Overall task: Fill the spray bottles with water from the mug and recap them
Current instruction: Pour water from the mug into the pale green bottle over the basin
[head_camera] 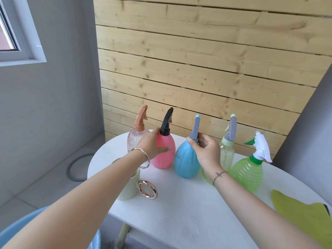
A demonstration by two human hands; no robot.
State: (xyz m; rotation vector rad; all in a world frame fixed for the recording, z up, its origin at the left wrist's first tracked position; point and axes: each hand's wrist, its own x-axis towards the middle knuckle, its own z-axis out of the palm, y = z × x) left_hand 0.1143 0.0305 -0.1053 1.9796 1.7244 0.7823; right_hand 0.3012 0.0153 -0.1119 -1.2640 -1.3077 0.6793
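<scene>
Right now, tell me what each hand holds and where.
Left hand grips the pink bottle by its upper body; right hand pinches the blue bottle at its neck, under the grey sprayer.

The mug [128, 187] is partly covered by the left forearm [107, 177], the pale green bottle [227, 151] has its base hidden behind the right wrist [215, 169], and the green cloth [301, 218] is cut off at the right edge.

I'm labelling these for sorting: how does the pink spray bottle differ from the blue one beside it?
The pink bottle has a black trigger head; the blue bottle has a grey head. The left hand wraps the pink bottle's body; the right hand grips the blue bottle at its neck. Both stand upright, capped, on the white table.
</scene>
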